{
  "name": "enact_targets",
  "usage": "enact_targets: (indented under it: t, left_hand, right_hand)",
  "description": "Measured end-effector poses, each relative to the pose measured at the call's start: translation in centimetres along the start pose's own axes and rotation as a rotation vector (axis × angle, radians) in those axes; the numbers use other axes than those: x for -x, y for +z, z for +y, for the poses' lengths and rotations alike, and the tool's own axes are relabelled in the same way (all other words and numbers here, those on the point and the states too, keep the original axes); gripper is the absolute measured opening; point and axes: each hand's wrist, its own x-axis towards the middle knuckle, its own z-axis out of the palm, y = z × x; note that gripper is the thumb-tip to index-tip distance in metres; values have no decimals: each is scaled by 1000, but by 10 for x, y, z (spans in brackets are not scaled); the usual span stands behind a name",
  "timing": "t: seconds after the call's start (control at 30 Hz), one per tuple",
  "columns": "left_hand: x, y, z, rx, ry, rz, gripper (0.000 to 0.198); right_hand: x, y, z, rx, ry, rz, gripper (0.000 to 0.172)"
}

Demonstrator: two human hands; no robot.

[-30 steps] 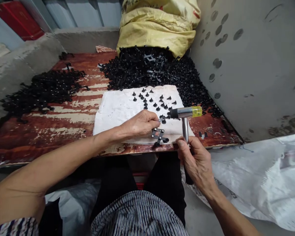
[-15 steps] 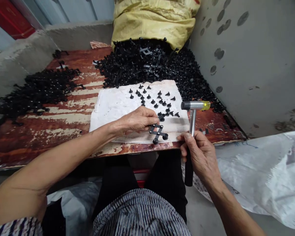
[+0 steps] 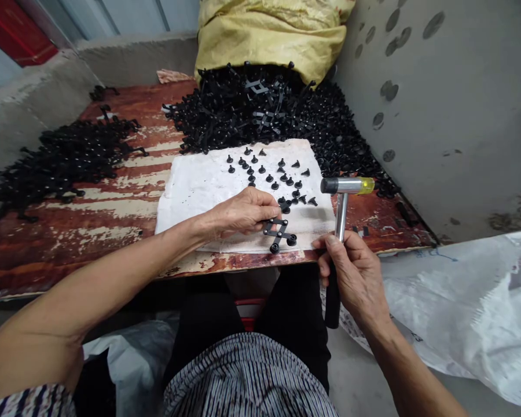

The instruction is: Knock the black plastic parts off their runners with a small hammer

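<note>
Just above the near edge of the desk, the hands stand apart. The left hand (image 3: 243, 215) lies palm down on a white cloth (image 3: 208, 185), its fingertips (image 3: 274, 204) close to a small cluster of black studs (image 3: 285, 204) and just beside a flat black plastic frame (image 3: 279, 234). Whether those fingers pinch anything is hidden. The frame lies on the cloth near its near edge, with round studs still on its arms. The right hand (image 3: 351, 272) is clamped around the upright metal shaft of a mallet (image 3: 342, 217), off the cloth's right edge, with the black grip hanging below the fist and the head, with one black face and one yellow face (image 3: 366, 185), level above. More loose studs (image 3: 264, 174) stand in loose rows across the far half of the cloth. Beyond it, a big heap of black moulded parts (image 3: 260, 116) spills from a yellow sack (image 3: 269, 35), and a second heap (image 3: 65, 156) lies far left on the peeling red-painted desk (image 3: 69, 258). A concrete wall (image 3: 438, 116) rises right, above a white woven sack (image 3: 455, 301).
</note>
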Motion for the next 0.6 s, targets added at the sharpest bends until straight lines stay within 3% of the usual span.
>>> enact_targets:
  t: [0.2, 0.33, 0.4, 0.47, 0.6]
  left_hand:
    - [2, 2, 4, -30, 2, 15, 22]
    - [2, 2, 8, -79, -33, 60, 27]
    - [1, 0, 7, -105, -36, 65, 26]
    - [-2, -2, 4, -127, -34, 63, 25]
    - [-3, -4, 2, -141, -20, 62, 25]
  right_hand:
    - [0, 0, 2, 31, -11, -2, 32]
    - [0, -5, 1, 143, -83, -73, 27]
    - [0, -9, -3, 299, -219, -94, 25]
    - [1, -13, -10, 479, -413, -85, 36]
    - [-3, -19, -21, 672, -717, 33, 52]
